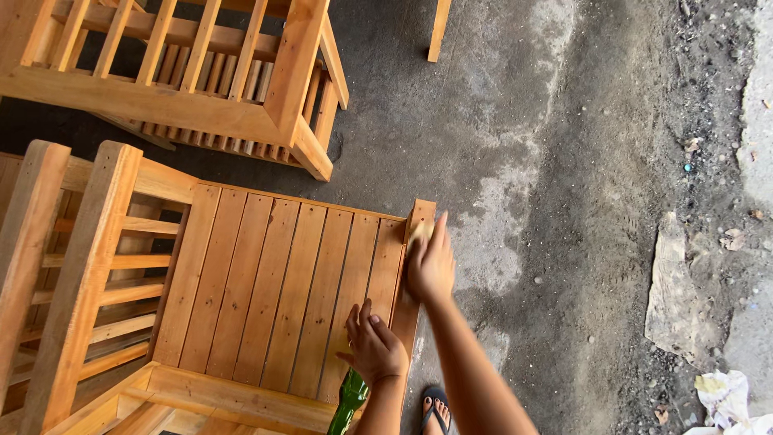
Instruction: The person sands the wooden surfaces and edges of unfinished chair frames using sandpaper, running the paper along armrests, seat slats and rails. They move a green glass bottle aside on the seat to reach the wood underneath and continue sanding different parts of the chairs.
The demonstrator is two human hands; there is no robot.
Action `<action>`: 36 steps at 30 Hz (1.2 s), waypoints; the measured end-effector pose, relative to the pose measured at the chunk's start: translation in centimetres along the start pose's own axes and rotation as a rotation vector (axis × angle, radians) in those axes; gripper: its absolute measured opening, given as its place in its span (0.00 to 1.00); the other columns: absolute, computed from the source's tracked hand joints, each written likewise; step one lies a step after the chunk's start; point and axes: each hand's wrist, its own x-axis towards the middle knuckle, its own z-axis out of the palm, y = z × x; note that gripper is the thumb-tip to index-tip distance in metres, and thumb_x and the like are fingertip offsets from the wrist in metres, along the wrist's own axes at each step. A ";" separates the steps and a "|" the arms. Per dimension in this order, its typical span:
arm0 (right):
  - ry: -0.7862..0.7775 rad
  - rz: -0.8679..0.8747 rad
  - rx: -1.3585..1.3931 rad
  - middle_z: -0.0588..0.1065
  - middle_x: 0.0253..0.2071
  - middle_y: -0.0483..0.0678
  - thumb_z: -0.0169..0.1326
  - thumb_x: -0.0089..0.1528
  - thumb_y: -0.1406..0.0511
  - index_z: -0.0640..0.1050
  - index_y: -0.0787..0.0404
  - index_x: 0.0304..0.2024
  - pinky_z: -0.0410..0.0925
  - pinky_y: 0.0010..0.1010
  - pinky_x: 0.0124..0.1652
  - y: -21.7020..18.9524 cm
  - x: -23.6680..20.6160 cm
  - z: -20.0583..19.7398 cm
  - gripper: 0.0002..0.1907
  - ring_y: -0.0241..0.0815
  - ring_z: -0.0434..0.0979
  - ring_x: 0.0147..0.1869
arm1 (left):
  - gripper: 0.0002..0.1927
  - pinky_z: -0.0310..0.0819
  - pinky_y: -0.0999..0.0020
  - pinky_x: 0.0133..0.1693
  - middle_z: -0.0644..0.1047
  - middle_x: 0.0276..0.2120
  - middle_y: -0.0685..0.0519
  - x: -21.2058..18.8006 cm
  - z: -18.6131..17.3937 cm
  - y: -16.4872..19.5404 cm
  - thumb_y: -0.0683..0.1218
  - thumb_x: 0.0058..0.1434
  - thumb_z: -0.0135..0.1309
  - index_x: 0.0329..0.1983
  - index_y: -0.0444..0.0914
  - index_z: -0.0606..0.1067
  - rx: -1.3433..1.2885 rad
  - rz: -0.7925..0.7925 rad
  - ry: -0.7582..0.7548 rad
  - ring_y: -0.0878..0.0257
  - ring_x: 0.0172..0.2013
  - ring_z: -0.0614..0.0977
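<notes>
Right hand [431, 266] presses sandpaper pad [418, 232] flat on chair [274, 282] edge, 12 o'clock; left hand [372, 346] rests loosely curled, empty. Splinter risk: bare fingers near raw edge.

A furniture workshop: unfinished wooden chairs [241, 282] on rough concrete floor [564, 161].

Second wooden chair [185, 80], crumpled paper [725, 395]

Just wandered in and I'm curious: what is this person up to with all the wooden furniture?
A person stands over an unpainted wooden chair on the concrete floor. The right hand presses a small pale pad, perhaps sandpaper, against the seat's front edge. The left hand rests on the seat slats. A green bottle shows just below it. Another slatted wooden piece lies nearby.
</notes>
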 end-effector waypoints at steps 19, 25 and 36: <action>-0.179 0.214 -0.117 0.68 0.67 0.56 0.41 0.65 0.56 0.48 0.53 0.78 0.69 0.50 0.58 -3.6 9.2 -0.2 0.40 0.60 0.73 0.65 | 0.24 0.30 0.18 0.62 0.64 0.67 0.59 -0.3 -0.9 1.0 0.56 0.69 0.30 0.65 0.54 0.67 0.226 0.002 -0.053 0.53 0.68 0.65; 0.012 -0.340 -0.317 0.46 0.78 0.68 0.37 0.72 0.54 0.52 0.72 0.75 0.46 0.58 0.71 -1.3 1.8 -0.7 0.37 0.68 0.40 0.81 | 0.24 0.31 0.18 0.63 0.65 0.67 0.59 -0.3 -0.7 1.2 0.56 0.69 0.29 0.65 0.55 0.67 0.252 -0.040 -0.099 0.53 0.66 0.67; -0.208 -0.125 -0.559 0.43 0.79 0.55 0.34 0.69 0.56 0.51 0.66 0.74 0.37 0.53 0.74 -5.1 9.9 -0.1 0.34 0.61 0.32 0.83 | 0.24 0.28 0.18 0.62 0.65 0.67 0.57 0.0 -0.2 0.6 0.56 0.69 0.29 0.65 0.53 0.67 0.261 0.015 -0.013 0.52 0.68 0.64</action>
